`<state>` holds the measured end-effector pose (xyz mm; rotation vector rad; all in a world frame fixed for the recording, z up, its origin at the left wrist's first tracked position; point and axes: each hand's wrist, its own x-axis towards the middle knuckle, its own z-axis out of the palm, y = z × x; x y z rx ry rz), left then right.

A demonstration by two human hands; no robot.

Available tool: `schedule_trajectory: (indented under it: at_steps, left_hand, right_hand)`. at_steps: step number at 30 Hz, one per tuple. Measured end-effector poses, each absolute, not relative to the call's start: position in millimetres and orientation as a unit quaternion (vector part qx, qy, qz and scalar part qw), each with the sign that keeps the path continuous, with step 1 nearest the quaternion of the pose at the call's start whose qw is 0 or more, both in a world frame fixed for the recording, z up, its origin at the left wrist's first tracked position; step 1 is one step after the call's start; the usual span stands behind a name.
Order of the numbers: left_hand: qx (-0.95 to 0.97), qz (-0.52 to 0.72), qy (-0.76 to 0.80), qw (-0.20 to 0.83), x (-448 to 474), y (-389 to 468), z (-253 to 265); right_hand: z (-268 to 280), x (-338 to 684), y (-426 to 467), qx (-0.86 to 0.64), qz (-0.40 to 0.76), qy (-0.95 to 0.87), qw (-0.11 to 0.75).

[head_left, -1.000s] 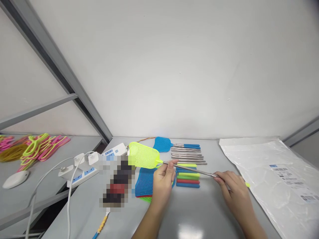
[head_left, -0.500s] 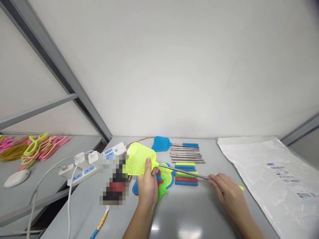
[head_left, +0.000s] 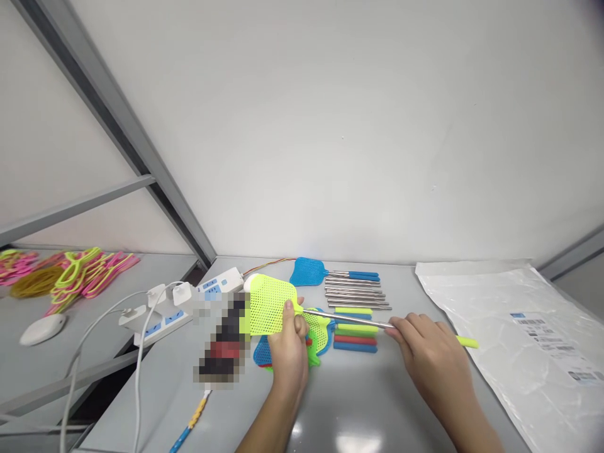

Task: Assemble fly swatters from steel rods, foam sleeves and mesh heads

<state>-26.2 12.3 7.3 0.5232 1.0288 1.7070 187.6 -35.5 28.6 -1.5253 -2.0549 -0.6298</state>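
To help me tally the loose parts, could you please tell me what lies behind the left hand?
A pile of blue, yellow, green and red mesh heads shows on either side of the left hand. The hand covers its middle, so their number cannot be told.

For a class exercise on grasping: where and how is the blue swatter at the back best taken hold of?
Probably by its blue grip, coming from above right: the grip is narrow and points right, while the mesh head is wide and flat, and metal rods lie along the near side.
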Motion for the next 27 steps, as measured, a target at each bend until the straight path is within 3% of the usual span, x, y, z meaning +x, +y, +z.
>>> schedule_trajectory:
  at_steps: [10,17,20,27]
  left_hand:
    - [0.216,0.713,0.399,0.535,-27.7,13.9,8.4]
    - [0.226,0.736,0.398,0.499,-31.5,19.6,18.5]
    - [0.222,0.757,0.373,0.489,-38.4,31.2,32.7]
    - [0.232,0.752,0.288,0.545,-44.9,73.2,89.2]
  right_hand:
    - [51.3,173.7,-44.3,-0.57,-0.253,-0.752,0.214]
    - [34.7,162.5,-44.3,-0.594,-0.231,-0.731,0.244]
    - [27.4,151.3,-43.9,-0.597,-0.152,-0.735,0.284]
    - [32.4,144.6,-58.8,-0.59,0.232,-0.718,0.287]
